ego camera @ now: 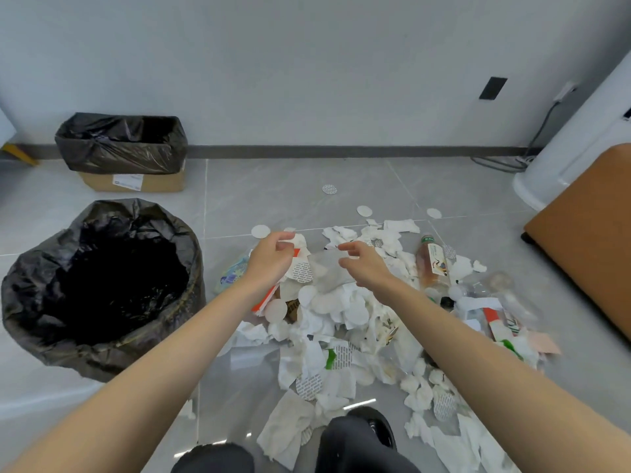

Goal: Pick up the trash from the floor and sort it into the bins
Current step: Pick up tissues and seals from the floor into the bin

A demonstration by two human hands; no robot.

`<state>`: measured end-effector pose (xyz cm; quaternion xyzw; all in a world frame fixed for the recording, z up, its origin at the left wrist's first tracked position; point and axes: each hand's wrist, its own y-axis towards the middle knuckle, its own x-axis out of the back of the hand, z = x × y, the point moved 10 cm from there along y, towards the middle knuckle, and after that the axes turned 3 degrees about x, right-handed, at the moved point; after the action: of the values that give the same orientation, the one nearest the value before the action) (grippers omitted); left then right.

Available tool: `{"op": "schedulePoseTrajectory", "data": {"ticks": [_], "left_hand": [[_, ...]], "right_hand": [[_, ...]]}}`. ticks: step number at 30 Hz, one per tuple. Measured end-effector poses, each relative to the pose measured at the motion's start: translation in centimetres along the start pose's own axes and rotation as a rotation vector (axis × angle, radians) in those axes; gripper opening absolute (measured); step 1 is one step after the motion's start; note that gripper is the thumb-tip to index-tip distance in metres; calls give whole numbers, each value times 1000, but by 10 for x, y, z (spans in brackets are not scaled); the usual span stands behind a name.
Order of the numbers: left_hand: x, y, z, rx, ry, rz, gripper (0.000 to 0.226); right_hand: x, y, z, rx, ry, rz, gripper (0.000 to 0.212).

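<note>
A person's 2 bare arms reach over a heap of trash (345, 322) on a grey tiled floor (290, 179). The left hand (271, 259) and right hand (367, 266) hang close together above the far side of the heap. On each, the fingers are loosely curled, with thumb and forefinger parted. A blurred translucent plastic film (329, 273) lies between the hands. The left hand grips nothing that shows. Whether the right thumb touches the film's upper edge cannot be told.

The heap is mostly crumpled white tissue and round white paper discs. A green-capped bottle of brown liquid (432, 264) lies at its right side, and a red-and-white carton (264, 300) pokes out under the left wrist. One disc (329, 189) sits alone on bare tile, well clear of the heap toward the wall.

A round bin lined with a black bag (143, 213) stands at the left. Its rim is just beside the heap's left edge, with only a narrow strip of tile between them. Behind it a cardboard box lined with a black bag (164, 182) stands against the dark skirting board (341, 151). Open tile runs from the heap's far edge to the wall. At the right, a brown furniture edge (587, 240) and a white cylinder (577, 138) close in on the heap. The person's black shoe (374, 423) rests at the heap's near edge.
</note>
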<state>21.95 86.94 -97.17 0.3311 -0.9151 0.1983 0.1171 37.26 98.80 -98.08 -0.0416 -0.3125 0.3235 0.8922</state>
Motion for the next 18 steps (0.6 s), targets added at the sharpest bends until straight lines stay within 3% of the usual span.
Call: {"op": "schedulePoseTrajectory", "data": {"ticks": [7, 18], "left_hand": [[-8, -7, 12, -24, 59, 8, 30], [-37, 42, 90, 74, 197, 95, 38]], "right_hand": [[-5, 2, -38, -44, -145, 12, 45], [-82, 63, -107, -77, -592, 165, 83]]}}
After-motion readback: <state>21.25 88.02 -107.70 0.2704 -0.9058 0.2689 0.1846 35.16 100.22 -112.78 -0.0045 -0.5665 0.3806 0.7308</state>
